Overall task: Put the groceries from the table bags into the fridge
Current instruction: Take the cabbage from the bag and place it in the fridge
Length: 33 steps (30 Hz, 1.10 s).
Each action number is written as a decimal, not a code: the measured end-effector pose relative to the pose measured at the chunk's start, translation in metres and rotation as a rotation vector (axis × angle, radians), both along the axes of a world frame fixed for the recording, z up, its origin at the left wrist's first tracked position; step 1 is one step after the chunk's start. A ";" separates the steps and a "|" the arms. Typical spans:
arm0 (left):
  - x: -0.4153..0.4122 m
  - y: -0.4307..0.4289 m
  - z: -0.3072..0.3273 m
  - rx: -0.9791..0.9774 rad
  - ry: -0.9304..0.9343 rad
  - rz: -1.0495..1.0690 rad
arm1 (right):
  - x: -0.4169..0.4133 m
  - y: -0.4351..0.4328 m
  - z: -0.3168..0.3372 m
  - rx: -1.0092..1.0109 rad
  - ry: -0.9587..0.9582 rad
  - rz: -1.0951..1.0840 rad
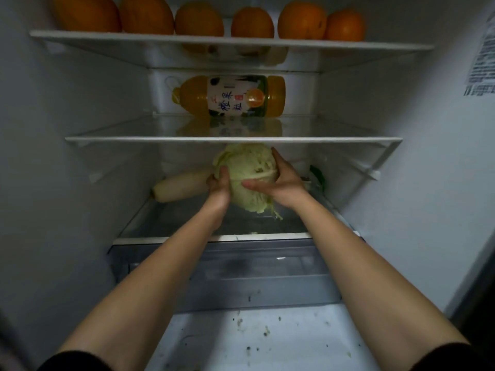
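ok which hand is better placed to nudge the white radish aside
Probably left: the left hand grips the cabbage right beside the white radish, while the right hand holds the cabbage's far side.

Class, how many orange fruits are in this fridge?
6, in one row on the top shelf, left to right: fruits one, two, three, four, five, six. More may hide behind them.

This is the inside of a household fridge [80, 129] standing open, the kind found in a home kitchen. Loose oranges [251, 22] line the top shelf [107, 36], and a juice bottle [230, 96] lies on its side on the middle shelf [134, 139]. A cabbage [246, 167] and a white radish [179, 187] are at the lowest shelf [160, 223], over a clear drawer [227, 263].
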<state>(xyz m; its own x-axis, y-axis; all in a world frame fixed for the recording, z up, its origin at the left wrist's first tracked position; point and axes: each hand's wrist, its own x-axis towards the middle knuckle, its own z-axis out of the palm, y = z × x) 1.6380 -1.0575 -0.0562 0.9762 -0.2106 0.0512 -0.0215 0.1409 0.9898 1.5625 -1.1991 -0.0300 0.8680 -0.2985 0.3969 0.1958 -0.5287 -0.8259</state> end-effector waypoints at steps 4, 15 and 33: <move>0.015 0.000 -0.011 -0.029 0.019 0.036 | 0.005 0.002 0.010 -0.086 0.013 0.028; 0.027 0.010 -0.023 0.047 -0.097 0.012 | 0.003 0.024 -0.026 -0.057 -0.015 -0.156; -0.188 0.123 -0.102 1.097 -0.931 0.316 | -0.201 0.033 -0.132 -0.754 -0.040 -0.405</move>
<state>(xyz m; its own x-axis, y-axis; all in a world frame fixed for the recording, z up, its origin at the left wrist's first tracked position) 1.4499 -0.9349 -0.1578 0.6933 -0.3471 0.6315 -0.5830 -0.7853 0.2084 1.3611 -1.1664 -0.1617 0.7327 -0.2267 0.6417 -0.1051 -0.9693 -0.2223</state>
